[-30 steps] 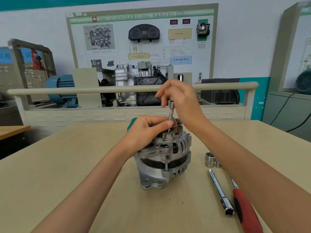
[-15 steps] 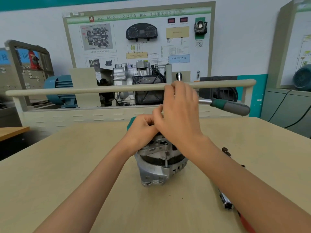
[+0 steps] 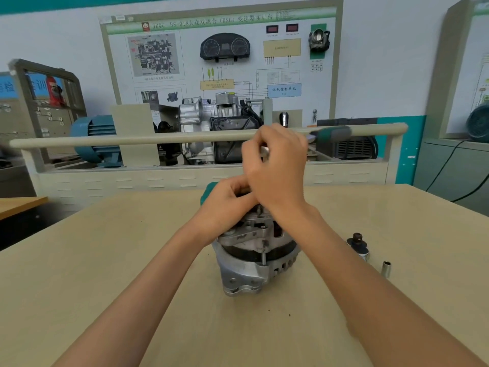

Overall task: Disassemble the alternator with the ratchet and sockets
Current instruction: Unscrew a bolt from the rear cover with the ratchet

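The silver cast-aluminium alternator (image 3: pixel 255 258) is stood upright near the middle of the pale wooden surface (image 3: pixel 105 274), its finned housing and dark stator band facing the camera. Its top end is covered by both hands.

The left hand (image 3: pixel 225 205) is curled over the alternator's upper left edge, its grip clenched on the top of the unit; the fingertips are hidden, so exact contact points cannot be told.

The right hand (image 3: pixel 277 165) is raised just above the left, touching it at the knuckles. Its grip is closed round the metal head of a ratchet with a green-and-grey handle (image 3: pixel 332 133); the handle is seen projecting to the right, motion-blurred, roughly level. The socket end under the palm is hidden.

On the surface right of the alternator, partly behind the right forearm: a small dark round fitting with a chrome piece beneath it (image 3: pixel 357 242), and just beyond it a small chrome socket (image 3: pixel 386 268) stood upright, apart from the fitting.

A teal edge (image 3: pixel 207 192) is visible behind the left hand; what it belongs to cannot be told.
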Demonstrator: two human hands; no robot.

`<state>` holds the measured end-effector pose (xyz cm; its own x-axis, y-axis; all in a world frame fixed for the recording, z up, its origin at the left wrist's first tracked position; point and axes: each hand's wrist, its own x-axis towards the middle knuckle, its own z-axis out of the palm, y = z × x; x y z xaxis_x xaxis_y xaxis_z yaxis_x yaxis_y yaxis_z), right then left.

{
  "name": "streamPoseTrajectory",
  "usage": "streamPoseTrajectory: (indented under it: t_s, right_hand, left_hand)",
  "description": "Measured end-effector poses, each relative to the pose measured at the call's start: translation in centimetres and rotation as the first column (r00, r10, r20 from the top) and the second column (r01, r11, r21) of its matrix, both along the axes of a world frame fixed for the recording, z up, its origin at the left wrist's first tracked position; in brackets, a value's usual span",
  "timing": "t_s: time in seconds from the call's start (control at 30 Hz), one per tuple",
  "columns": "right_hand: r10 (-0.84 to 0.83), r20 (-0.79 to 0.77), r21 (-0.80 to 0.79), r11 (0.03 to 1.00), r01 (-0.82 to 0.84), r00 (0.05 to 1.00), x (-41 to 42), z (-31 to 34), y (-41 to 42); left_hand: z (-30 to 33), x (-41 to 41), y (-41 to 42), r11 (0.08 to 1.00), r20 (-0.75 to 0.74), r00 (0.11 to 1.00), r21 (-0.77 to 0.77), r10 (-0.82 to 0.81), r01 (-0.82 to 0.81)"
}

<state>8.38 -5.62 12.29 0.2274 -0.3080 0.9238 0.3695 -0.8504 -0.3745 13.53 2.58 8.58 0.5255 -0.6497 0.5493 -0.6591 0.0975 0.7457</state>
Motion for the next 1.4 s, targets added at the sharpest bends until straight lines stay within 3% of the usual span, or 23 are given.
streamPoseTrajectory:
  t_s: [0.07,0.17,0.33,0.37,0.4,0.47,0.53,0.57,0.6,0.67,0.7,0.77,0.87,0.93,1.0,1.07,1.13,1.27,1.33,1.4]
  right_hand:
    - [0.251,0.054,0.079,0.964,-0.255,0.966,0.0,0.1,-0.3]
    - [0.52,0.074,0.26,0.813,-0.52,0.851,-0.2,0.6,-1.1]
    - [0.771,0.34,0.55,0.302,-0.778,0.539,0.5,1.1,-3.2]
    - [0.772,0.353,0.563,0.277,-0.778,0.529,0.5,1.1,-3.5]
    - [0.763,0.311,0.572,0.326,-0.752,0.567,0.5,1.0,-3.6]
    - [0.651,0.071,0.514,0.625,-0.587,0.756,0.3,0.9,-3.6]
    - [0.351,-0.164,0.238,0.921,-0.308,0.922,0.0,0.8,-3.1]
    - [0.14,-0.229,0.041,0.99,-0.134,0.963,0.0,0.6,-2.7]
    - [-0.107,-0.256,-0.15,0.986,0.07,0.961,-0.1,0.4,-2.2]
    - [-0.53,-0.179,-0.385,0.813,0.437,0.829,-0.1,-0.4,-0.7]
    - [-0.622,-0.145,-0.419,0.743,0.522,0.77,-0.1,-0.6,0.0]
    - [-0.632,-0.158,-0.422,0.738,0.526,0.759,-0.1,-0.6,0.8]
    - [-0.444,-0.204,-0.33,0.87,0.365,0.873,0.6,0.2,0.3]
    - [-0.202,-0.15,-0.213,0.963,0.168,0.968,0.8,0.5,-0.1]
    - [0.115,-0.074,-0.058,0.991,-0.119,0.991,0.9,0.6,-0.2]
    - [0.433,-0.004,0.176,0.888,-0.426,0.901,0.8,0.8,-0.4]
    - [0.663,0.078,0.367,0.675,-0.64,0.744,0.9,1.2,-0.9]
    - [0.835,0.161,0.467,0.405,-0.786,0.526,1.5,1.4,-2.0]
    - [0.84,0.188,0.488,0.369,-0.791,0.509,1.5,1.4,-2.2]
    - [0.773,0.137,0.478,0.496,-0.725,0.619,1.4,1.2,-2.0]
  left_hand:
    - [0.1,-0.2,-0.1,1.0,0.012,1.0,0.007,-0.01,0.01]
    - [0.2,-0.4,0.0,1.0,-0.025,1.0,0.022,-0.002,0.002]
    - [0.3,-0.4,0.0,0.995,-0.044,0.998,0.09,0.04,-0.036]
    - [0.3,-0.4,-0.1,0.994,-0.049,0.998,0.1,0.043,-0.038]
    - [0.3,-0.4,-0.2,0.994,-0.058,0.997,0.101,0.049,-0.043]
    - [0.3,-0.4,-0.2,0.995,-0.071,0.995,0.086,0.063,-0.057]
    - [0.2,-0.3,-0.2,0.996,-0.073,0.995,0.058,0.069,-0.065]
    - [0.1,-0.3,-0.1,0.996,-0.071,0.994,0.045,0.082,-0.079]
    - [0.0,-0.2,-0.1,0.994,-0.064,0.992,0.032,0.11,-0.108]
    - [-0.3,0.2,0.1,0.982,-0.063,0.98,0.011,0.187,-0.186]
    - [-0.3,0.3,0.1,0.976,-0.062,0.974,0.008,0.216,-0.216]
    - [-0.3,0.3,0.1,0.976,-0.056,0.974,0.007,0.219,-0.219]
    - [-0.2,0.4,0.0,0.983,-0.039,0.982,0.017,0.185,-0.184]
    - [-0.2,0.2,0.0,0.989,-0.021,0.989,0.04,0.145,-0.144]
    - [-0.1,0.0,0.0,0.994,-0.011,0.996,0.065,0.091,-0.09]
    - [0.1,-0.2,-0.1,0.995,-0.015,0.998,0.087,0.056,-0.054]
    - [0.2,-0.3,-0.1,0.995,-0.037,0.998,0.086,0.05,-0.046]
    - [0.1,-0.3,0.1,0.996,-0.062,0.997,0.082,0.044,-0.039]
    - [0.1,-0.2,0.1,0.996,-0.065,0.996,0.078,0.053,-0.048]
    - [0.0,-0.2,0.1,0.995,-0.057,0.996,0.076,0.072,-0.068]
